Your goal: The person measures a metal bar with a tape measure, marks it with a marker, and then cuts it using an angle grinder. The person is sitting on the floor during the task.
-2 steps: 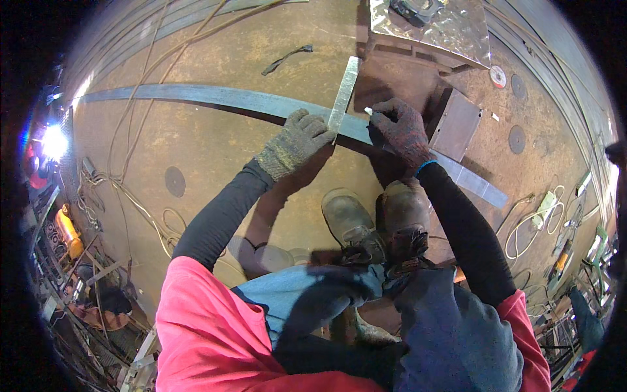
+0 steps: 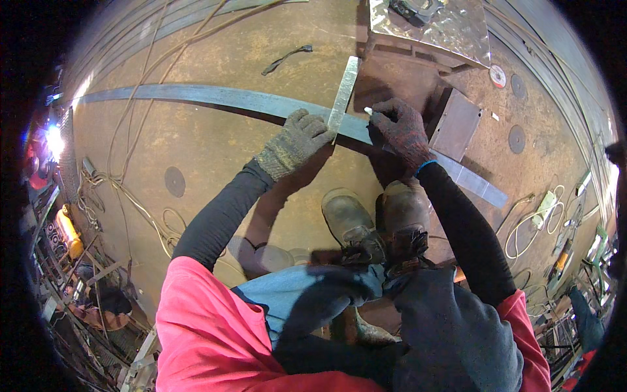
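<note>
- The rusty steel floor (image 2: 215, 163) carries everything here; cables trail across it at the left.
- A long flat metal strip (image 2: 215, 98) lies across the floor, passing under both hands. It looks stiff and heavy, probably with sharp edges, so it is best lifted by its long sides with gloves.
- A short metal ruler (image 2: 344, 91) stands crosswise on the strip; it seems light, rigid and prone to sliding.
- The left hand (image 2: 297, 140), gloved, presses flat on the ruler's near end.
- The right hand (image 2: 401, 127), gloved, is closed around a white marking stick (image 2: 368, 111), tip beside the ruler.
</note>
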{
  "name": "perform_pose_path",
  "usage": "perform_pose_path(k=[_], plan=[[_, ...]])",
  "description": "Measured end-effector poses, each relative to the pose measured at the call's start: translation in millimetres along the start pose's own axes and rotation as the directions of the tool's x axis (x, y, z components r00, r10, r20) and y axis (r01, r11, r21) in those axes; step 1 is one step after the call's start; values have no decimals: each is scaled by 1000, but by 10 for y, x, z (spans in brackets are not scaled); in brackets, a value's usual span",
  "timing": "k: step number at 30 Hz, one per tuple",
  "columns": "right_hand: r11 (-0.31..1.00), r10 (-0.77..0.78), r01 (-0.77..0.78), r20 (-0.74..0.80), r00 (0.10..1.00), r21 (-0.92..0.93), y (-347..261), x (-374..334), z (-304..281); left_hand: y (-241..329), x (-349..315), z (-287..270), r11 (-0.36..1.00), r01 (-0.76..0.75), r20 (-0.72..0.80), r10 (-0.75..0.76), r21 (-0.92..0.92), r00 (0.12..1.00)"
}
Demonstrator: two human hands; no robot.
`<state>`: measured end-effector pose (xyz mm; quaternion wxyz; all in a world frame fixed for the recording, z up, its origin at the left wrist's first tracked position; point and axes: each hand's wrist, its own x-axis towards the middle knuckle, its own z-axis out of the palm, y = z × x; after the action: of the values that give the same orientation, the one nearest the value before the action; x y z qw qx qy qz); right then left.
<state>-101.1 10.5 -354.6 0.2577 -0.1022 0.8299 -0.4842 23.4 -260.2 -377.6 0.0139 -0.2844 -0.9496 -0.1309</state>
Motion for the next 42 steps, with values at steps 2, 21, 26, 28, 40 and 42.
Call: perform_pose_path(k=[2, 21, 26, 28, 40, 42], plan=[[998, 62, -63, 27, 998, 28, -4, -4, -9, -18, -1, 22, 1000, -11, -12, 11, -2, 1000], [989, -149, 149, -55, 987, 2, 94, 14, 42, -25, -1, 16, 1000, -8, -10, 8, -22, 1000], [1000, -9, 9, -37, 999, -9, 63, -21, 8, -29, -2, 32, 1000, -19, -14, 19, 14, 1000], [997, 41, -40, -10, 999, 59, 39, -25, 0, -17, 5, 25, 1000, -6, -5, 6, 3, 1000], [993, -118, 119, -77, 990, 15, -161, -76, 239, 121, 76, -148, 993, 93, 70, -89, -65, 994], [1000, -26, 26, -25, 999, 0, -141, -30, 307, 117, 87, -175, 999, 36, 92, -39, 35, 995]])
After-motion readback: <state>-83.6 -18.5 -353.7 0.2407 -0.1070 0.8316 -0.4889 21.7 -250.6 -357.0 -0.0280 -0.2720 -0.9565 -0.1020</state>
